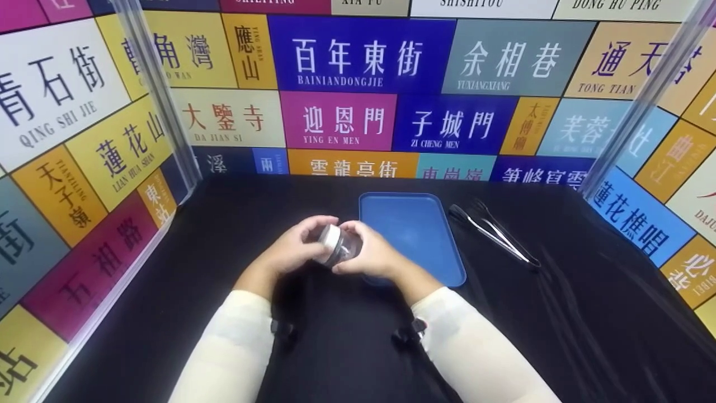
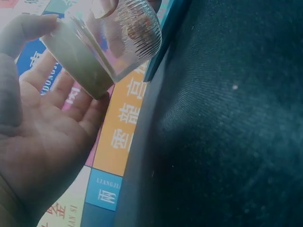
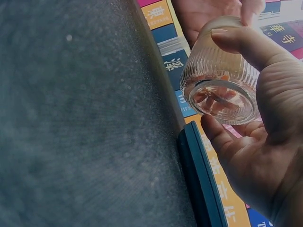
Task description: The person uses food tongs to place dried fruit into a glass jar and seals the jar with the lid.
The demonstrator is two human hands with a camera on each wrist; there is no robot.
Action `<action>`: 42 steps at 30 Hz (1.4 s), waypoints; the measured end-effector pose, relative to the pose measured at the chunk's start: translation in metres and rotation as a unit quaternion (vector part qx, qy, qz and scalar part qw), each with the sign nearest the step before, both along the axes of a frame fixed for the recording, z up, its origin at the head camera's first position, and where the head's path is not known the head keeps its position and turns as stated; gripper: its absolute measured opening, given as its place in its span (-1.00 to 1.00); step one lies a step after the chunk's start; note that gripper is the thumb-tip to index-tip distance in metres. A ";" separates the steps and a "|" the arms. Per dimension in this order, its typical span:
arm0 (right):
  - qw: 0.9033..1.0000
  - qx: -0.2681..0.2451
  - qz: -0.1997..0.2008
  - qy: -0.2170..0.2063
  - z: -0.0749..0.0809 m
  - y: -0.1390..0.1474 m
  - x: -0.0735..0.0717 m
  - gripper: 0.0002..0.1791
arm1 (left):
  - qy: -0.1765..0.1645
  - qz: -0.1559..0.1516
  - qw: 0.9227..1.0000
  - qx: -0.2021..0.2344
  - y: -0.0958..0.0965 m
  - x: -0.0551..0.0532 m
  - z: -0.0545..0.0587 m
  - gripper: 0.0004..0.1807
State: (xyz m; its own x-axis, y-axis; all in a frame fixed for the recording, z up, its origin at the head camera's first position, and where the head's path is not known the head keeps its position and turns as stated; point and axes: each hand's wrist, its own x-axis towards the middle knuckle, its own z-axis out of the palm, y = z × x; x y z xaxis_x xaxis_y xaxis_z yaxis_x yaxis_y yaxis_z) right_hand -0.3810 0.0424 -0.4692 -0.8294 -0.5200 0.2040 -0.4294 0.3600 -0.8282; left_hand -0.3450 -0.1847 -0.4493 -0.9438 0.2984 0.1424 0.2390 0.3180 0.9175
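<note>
A clear ribbed jar [image 1: 349, 245] with a white lid [image 1: 331, 237] is held tilted between both hands, above the table. My left hand [image 1: 292, 249] grips the lid side, thumb and fingers around its rim. My right hand [image 1: 379, 253] holds the jar's glass body. In the right wrist view, the jar's round base [image 3: 220, 101] faces the camera, and small reddish-brown pieces show inside. The lid [image 2: 78, 61] sits on the jar's mouth in the left wrist view; whether it is tight, I cannot tell.
A blue tray [image 1: 414, 229] lies just right of the hands, partly behind the right forearm. Farther right, metal tongs [image 1: 498, 235] rest on the black tablecloth [image 1: 224, 224]. Printed panels [image 1: 358, 61] stand along the back and both sides.
</note>
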 end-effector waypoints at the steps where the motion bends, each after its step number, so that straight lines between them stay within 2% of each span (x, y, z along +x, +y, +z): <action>1: 1.000 0.000 -0.001 0.001 0.000 0.000 0.000 0.00 | -0.005 0.006 1.000 -0.008 0.001 0.000 0.001 -0.28; 6: 1.000 0.003 -0.003 0.004 0.000 0.001 0.000 0.00 | 0.000 0.050 0.994 -0.102 0.006 0.002 0.002 -0.19; 8: 1.000 0.003 -0.002 0.004 -0.001 0.001 0.000 0.01 | 0.007 0.058 0.991 -0.122 0.007 0.001 0.002 -0.19; 14: 1.000 0.005 -0.002 0.005 -0.001 0.000 0.000 0.01 | 0.020 0.044 0.995 -0.092 0.004 0.001 0.000 -0.27; 24: 1.000 0.002 0.009 -0.001 -0.001 0.000 0.000 0.00 | 0.029 -0.010 0.997 -0.069 -0.002 0.001 0.000 -0.26; 27: 1.000 -0.001 0.007 -0.004 -0.001 0.000 0.000 0.00 | 0.026 -0.013 0.998 -0.055 -0.001 0.002 0.000 -0.24; 31: 1.000 -0.003 0.001 -0.002 0.001 0.000 0.000 0.01 | 0.026 0.014 0.997 -0.066 0.004 0.002 0.002 -0.19; 36: 1.000 0.001 0.001 0.010 0.001 -0.001 -0.001 0.02 | 0.022 0.069 0.991 -0.114 0.010 0.002 0.005 -0.13; 39: 1.000 0.002 0.002 0.015 0.000 -0.002 -0.001 0.01 | 0.025 0.085 0.987 -0.134 0.011 0.002 0.005 -0.20; 42: 1.000 0.003 0.003 0.019 0.000 -0.002 -0.001 0.00 | 0.029 0.089 0.987 -0.131 0.011 0.002 0.004 -0.32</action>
